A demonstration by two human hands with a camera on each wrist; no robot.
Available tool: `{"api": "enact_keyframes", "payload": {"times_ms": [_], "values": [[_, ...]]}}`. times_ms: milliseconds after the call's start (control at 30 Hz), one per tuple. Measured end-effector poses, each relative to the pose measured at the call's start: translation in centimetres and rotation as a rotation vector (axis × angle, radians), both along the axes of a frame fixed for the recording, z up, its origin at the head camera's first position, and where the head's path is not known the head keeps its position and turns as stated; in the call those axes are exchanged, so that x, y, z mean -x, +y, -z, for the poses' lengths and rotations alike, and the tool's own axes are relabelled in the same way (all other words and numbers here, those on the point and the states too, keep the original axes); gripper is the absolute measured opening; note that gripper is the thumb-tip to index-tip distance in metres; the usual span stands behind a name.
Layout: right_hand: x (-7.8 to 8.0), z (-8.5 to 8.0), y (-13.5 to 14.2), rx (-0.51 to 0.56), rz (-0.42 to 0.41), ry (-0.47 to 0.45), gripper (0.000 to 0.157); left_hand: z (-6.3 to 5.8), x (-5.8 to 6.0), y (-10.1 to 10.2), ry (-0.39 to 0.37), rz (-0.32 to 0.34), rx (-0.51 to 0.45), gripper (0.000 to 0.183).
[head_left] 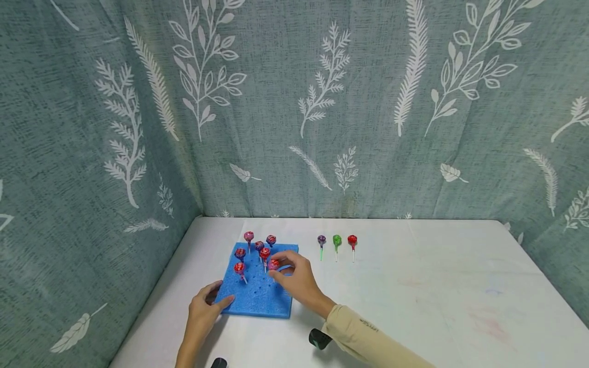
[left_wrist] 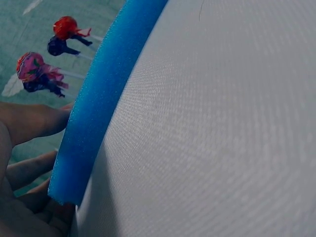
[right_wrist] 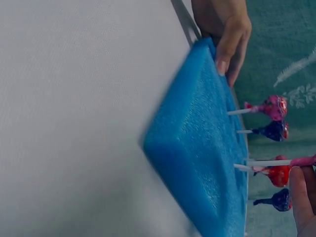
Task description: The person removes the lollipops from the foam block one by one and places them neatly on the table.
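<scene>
A blue foam board (head_left: pixel 257 304) lies on the table with several wrapped lollipops standing in it, some tilted, mostly over its far and left parts. My left hand (head_left: pixel 202 309) grips the board's near left corner, thumb on the top face and the other fingers at the side. My right hand (head_left: pixel 301 281) pinches a pink lollipop (head_left: pixel 273 264) by its wrapped head above the board. In the right wrist view its white stick (right_wrist: pixel 269 163) points at the foam, the tip close to the surface. A red lollipop (right_wrist: pixel 279 175) stands right beside it. Small holes dot the board's bare near part.
To the right of the board, a purple lollipop (head_left: pixel 321 239), a green lollipop (head_left: pixel 337 240) and a red lollipop (head_left: pixel 352 239) lie in a row on the white table (head_left: pixel 414 296). A patterned green curtain (head_left: pixel 285 112) hangs behind and at the left.
</scene>
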State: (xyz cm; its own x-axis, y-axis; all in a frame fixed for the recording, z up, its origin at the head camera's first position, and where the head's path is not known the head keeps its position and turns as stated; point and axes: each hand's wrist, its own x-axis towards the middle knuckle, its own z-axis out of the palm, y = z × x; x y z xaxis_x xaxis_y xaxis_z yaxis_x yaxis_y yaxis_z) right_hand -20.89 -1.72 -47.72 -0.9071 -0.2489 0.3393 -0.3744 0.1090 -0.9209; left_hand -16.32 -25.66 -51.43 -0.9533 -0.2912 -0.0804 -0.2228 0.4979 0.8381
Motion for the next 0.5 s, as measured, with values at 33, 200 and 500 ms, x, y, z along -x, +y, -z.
{"api": "enact_keyframes", "payload": {"times_ms": [33, 200, 500], "values": [[0.0, 0.0, 0.2, 0.004, 0.001, 0.006, 0.027, 0.0, 0.0, 0.0, 0.0, 0.0, 0.001, 0.062], [0.2, -0.4, 0.9, 0.025, 0.001, 0.006, 0.027, 0.1, 0.0, 0.1, 0.002, -0.002, 0.003, 0.062], [-0.9, -3.3, 2.4, 0.045, -0.002, 0.02, 0.026, 0.1, 0.1, 0.0, 0.007, -0.003, 0.009, 0.062]]}}
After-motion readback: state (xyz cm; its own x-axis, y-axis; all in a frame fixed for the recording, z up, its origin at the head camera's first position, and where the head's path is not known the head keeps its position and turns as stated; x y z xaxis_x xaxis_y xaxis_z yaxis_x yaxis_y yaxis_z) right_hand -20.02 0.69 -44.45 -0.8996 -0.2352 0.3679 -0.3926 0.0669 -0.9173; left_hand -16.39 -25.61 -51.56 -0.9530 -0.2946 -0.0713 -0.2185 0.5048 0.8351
